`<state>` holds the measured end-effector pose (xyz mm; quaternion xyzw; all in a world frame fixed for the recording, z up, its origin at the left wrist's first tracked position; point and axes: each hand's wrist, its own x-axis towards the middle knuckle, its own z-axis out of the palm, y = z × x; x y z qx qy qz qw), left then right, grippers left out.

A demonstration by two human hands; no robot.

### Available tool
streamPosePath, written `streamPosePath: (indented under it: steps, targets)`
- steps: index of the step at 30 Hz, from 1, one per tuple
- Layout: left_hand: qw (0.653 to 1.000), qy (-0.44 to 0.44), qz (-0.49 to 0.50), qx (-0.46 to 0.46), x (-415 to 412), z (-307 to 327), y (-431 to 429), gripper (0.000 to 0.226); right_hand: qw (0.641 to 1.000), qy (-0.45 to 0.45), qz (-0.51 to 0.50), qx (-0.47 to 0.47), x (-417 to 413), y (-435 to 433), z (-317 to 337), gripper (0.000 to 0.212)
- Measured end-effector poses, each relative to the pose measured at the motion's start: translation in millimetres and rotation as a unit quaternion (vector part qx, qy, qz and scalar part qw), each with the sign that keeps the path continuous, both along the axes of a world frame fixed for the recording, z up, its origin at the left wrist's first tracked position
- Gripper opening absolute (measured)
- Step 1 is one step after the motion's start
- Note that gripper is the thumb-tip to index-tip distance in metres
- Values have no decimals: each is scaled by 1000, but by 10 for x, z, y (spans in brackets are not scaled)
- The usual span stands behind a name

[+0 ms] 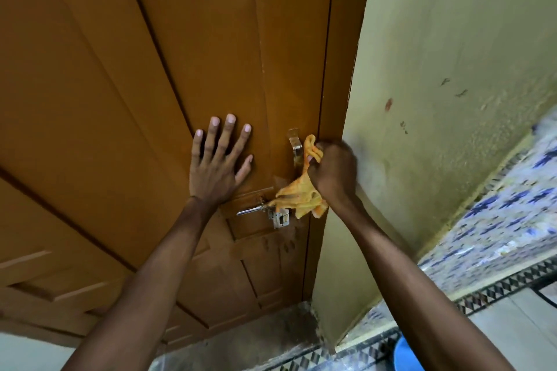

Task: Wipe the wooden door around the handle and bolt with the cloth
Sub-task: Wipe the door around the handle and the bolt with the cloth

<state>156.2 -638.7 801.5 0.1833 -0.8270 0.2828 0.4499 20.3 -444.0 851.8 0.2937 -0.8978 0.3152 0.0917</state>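
Right now your left hand (221, 159) lies flat and empty on the wooden door (150, 69) while your right hand (331, 169) squeezes the yellow cloth (297, 193) beside the handle (294, 144), just above the bolt (256, 209), so wiping seems partway done, maybe.

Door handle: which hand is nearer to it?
Right. The right hand, gripping the yellow cloth, is right beside the door handle; the left hand lies flat further left.

Two bare forearms, no sleeves; left hand (217, 163), right hand (333, 167).
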Motion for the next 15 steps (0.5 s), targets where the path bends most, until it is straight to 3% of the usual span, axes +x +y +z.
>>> streamPosePath:
  steps: [3, 5, 9, 13, 15]
  targets:
    - [1000, 4, 1, -7, -10, -20, -4, 66, 993, -53, 82, 63, -1, -23, 128, 32]
    - [1000, 5, 2, -7, -21, -27, -11, 67, 976, -174, 128, 24, -21, -8, 204, 37]
    - [1000, 7, 3, -14, -20, -25, -21, 68, 874, -466, 85, -111, -119, -123, 334, 42]
    - [1000, 5, 3, -24, -21, -42, -47, 68, 841, -528, 99, -63, -217, -226, 418, 48]
    - [1000, 6, 4, -27, -19, -37, -48, 68, 827, -550, 74, -92, -198, -224, 389, 46]
